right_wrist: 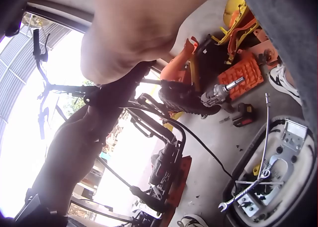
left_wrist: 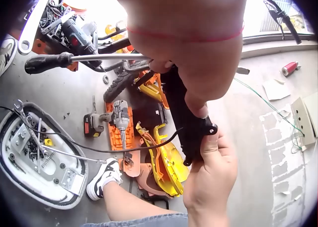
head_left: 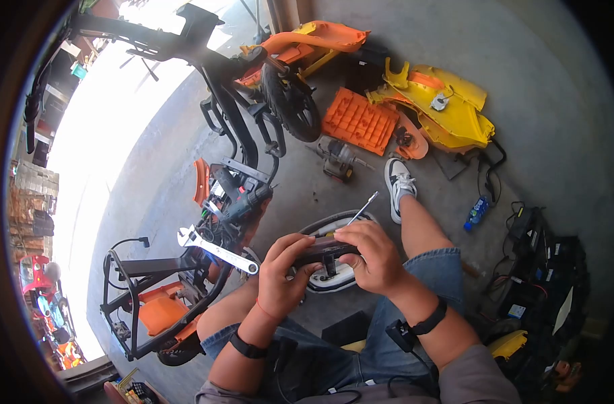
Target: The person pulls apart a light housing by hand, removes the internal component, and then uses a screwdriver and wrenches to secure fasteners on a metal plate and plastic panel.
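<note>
Both hands hold a long black part with small mounting ears, raised in front of the lap. The left hand grips one end with curled fingers, its thumb underneath. At the other end, the right hand pinches the part between fingers and thumb. In the left wrist view, a black-handled screwdriver points its shaft at the left hand's fingers, where its tip is hidden. A thin black cable hangs close to the part. Below lies an upturned seat shell, holding wrenches, small hardware and metal brackets.
At left stands a stripped scooter frame, with a drill and an adjustable wrench on it. A power tool, an orange panel and yellow bodywork lie ahead. Right are a blue bottle and black boxes.
</note>
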